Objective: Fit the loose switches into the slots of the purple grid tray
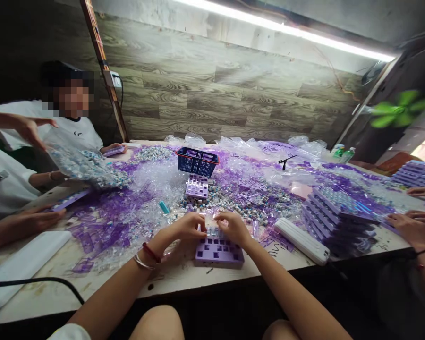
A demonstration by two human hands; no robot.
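A light-purple tray with square holes (219, 255) lies at the table's front edge, right before me. My left hand (191, 227) is at its far left corner, thumb and fingers curled together. Opposite it, my right hand (233, 229) bends its fingers inward over the tray's far right part. Between my fingertips sit small clear and whitish pieces (212, 231) at the tray's far end; what each hand pinches is too small to make out. Beyond my hands, a similar purple tray (197, 187) leans against a dark blue basket (197, 163).
Loose small white-and-blue parts (230, 200) and purple plastic sheets (113, 226) cover much of the table. To the right are a white oblong case (301, 241) and stacked purple trays (329, 217). Co-workers' hands (38, 219) are at the left; others (411, 226) at the right.
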